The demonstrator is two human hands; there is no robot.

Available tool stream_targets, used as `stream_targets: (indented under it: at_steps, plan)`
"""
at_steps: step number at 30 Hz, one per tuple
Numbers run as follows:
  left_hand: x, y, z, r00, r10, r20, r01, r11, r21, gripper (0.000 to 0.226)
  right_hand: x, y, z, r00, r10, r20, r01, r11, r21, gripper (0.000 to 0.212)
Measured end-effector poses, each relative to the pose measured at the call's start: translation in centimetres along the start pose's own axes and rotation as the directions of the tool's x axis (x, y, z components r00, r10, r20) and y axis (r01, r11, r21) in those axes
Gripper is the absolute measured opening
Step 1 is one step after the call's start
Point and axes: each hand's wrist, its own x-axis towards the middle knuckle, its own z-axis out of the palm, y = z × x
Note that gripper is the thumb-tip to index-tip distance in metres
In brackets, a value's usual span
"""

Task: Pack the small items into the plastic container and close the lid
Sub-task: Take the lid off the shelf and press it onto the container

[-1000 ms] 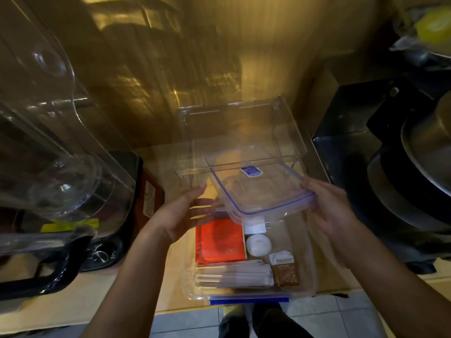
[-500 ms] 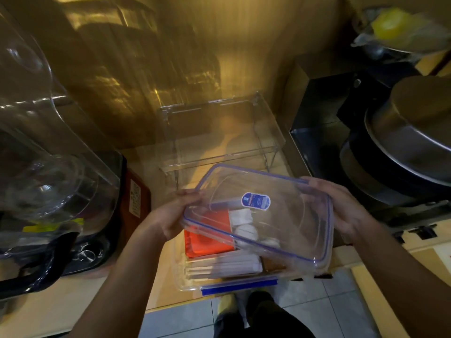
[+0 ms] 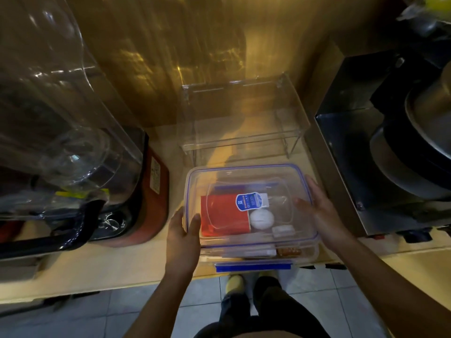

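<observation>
A plastic container (image 3: pixel 253 250) sits at the near edge of the bench (image 3: pixel 122 264), at the centre of the view. Its lid (image 3: pixel 249 176) lies on top of it. Inside, a flat packet (image 3: pixel 219 220) lies toward 9 o'clock, a round item (image 3: pixel 262 219) just beside it toward 3 o'clock, and long sticks (image 3: pixel 249 251) along the 6 o'clock wall. The left hand (image 3: pixel 181 236) touches the lid's 9 o'clock edge; the right hand (image 3: pixel 319 211) touches its 3 o'clock edge. At 12 o'clock, behind the container, stands a clear rack (image 3: pixel 244 123). At 9 o'clock stands a blender (image 3: pixel 73 154). At 3 o'clock stands a metal appliance (image 3: pixel 361 167).
</observation>
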Motion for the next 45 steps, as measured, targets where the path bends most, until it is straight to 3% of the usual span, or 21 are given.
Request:
stream_targets:
  at_steps: [2, 7, 11, 15, 20, 31, 41, 45]
  plan:
    - [-0.1, -0.9, 0.1, 0.999, -0.005, 0.044, 0.003, 0.999, 0.054, 0.038, -0.3, 0.5, 0.1, 1.000, -0.007, -0.006, 0.007, 1.000, -0.021, 0.049]
    - [-0.4, -2.2, 0.4, 0.996, 0.021, 0.091, -0.026, 0.998, 0.059, 0.022, -0.9, 1.7, 0.3, 0.996, 0.022, -0.089, -0.029, 0.996, -0.079, 0.067]
    - [-0.7, -2.7, 0.0, 0.991, 0.045, 0.123, -0.051, 0.998, 0.044, 0.040, -1.4, 2.2, 0.5, 0.994, 0.013, -0.105, -0.030, 0.986, -0.163, 0.067]
    - [-1.3, -2.9, 0.2, 0.990, 0.005, 0.142, 0.001, 0.999, -0.043, 0.041, -1.5, 2.8, 0.5, 0.994, 0.042, -0.099, -0.056, 0.988, -0.142, 0.064]
    - [0.1, -2.4, 1.1, 0.992, -0.005, 0.129, 0.022, 0.992, -0.127, 0.022, 0.0, 2.4, 0.2, 0.996, 0.040, -0.085, -0.052, 0.988, -0.147, 0.062]
    - [4.7, -0.1, 2.8, 0.992, -0.096, 0.076, 0.109, 0.975, -0.192, 0.022, 5.5, 0.3, 0.5, 0.993, 0.073, -0.092, -0.091, 0.972, -0.215, 0.061]
    - [3.5, -1.5, 2.0, 0.996, 0.029, 0.081, -0.027, 1.000, -0.014, 0.025, 3.8, 1.2, 0.5, 0.996, 0.001, -0.085, -0.021, 0.972, -0.234, 0.061]
    - [4.0, -1.3, 1.6, 0.999, -0.006, 0.039, -0.005, 0.962, 0.271, 0.060, 3.6, 0.8, 0.6, 0.995, -0.048, -0.085, 0.013, 0.928, -0.372, 0.065]
